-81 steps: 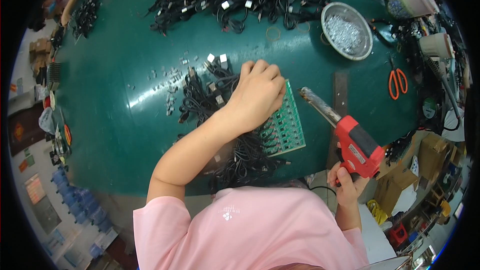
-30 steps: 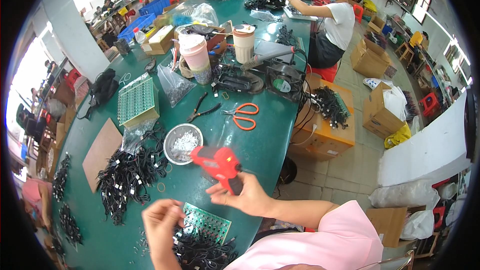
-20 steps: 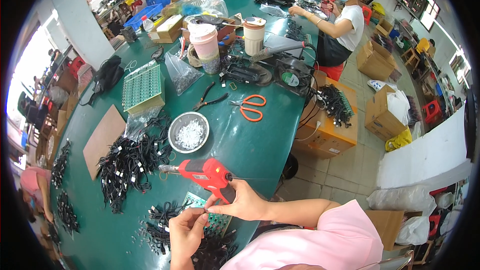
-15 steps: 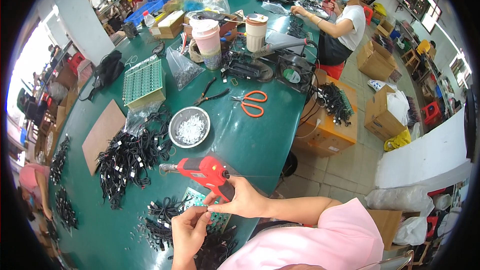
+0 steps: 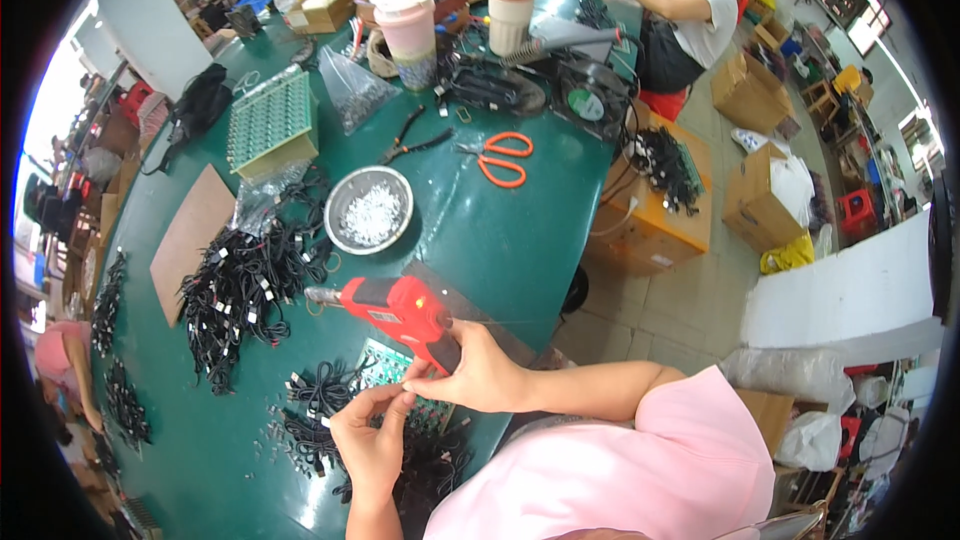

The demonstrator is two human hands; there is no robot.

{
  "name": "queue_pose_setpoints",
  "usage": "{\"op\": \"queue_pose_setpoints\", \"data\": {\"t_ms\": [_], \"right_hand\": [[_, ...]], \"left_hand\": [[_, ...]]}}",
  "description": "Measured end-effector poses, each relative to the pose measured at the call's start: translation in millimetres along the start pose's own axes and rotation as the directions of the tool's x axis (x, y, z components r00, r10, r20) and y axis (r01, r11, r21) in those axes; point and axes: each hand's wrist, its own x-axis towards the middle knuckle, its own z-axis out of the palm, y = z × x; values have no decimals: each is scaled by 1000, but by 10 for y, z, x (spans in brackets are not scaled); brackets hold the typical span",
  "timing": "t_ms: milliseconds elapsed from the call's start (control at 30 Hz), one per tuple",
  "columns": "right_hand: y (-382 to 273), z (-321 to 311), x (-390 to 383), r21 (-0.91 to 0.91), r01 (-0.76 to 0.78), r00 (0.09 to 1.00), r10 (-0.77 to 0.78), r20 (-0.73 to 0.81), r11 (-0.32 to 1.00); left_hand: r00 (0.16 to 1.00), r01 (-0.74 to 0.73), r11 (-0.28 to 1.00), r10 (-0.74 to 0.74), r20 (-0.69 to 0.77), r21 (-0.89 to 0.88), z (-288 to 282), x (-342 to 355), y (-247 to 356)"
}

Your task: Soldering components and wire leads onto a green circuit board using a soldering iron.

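Observation:
A red and black glue gun (image 5: 398, 312) is gripped by its handle in my right hand (image 5: 487, 372), its metal nozzle pointing left above the table. My left hand (image 5: 368, 437) is closed in a pinch beside it, thumb and forefinger meeting my right fingertips. Whatever sits in that pinch is too small to make out. Under and behind my hands lies a green circuit board (image 5: 383, 365), partly hidden. Coiled black cables (image 5: 322, 390) are heaped next to it. Beyond the gun stands a round metal bowl (image 5: 369, 210) of small white pieces.
A larger cable pile (image 5: 235, 285) lies left, by a brown board (image 5: 190, 240). Farther back are orange-handled scissors (image 5: 503, 160), pliers (image 5: 412, 140), a stack of circuit boards (image 5: 272, 125), a pink cup (image 5: 406, 38) and a black fan (image 5: 590, 95). Another person (image 5: 690, 25) sits at the far right.
The view has tilted, so the table's things sit higher in the picture. My hands stay together, the glue gun still in the right one and the left still pinching.

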Motion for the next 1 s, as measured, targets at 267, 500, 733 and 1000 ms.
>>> {"op": "queue_pose_setpoints", "data": {"t_ms": [267,500,733,1000], "right_hand": [[11,20,88,120,-97,985,112,-128,988],[42,88,40,183,-75,990,95,-103,980],[83,114,21,59,-41,990,48,-130,997],[133,182,-64,-172,92,981,-118,-151,981]], "left_hand": [[998,55,989,-58,-22,-136,22,158,-48],[987,158,887,-149,55,-434,34,107,-165],[993,119,917,-106,55,-382,11,85,-192],[778,-467,668,622,-89,579,227,-63,-249]]}}
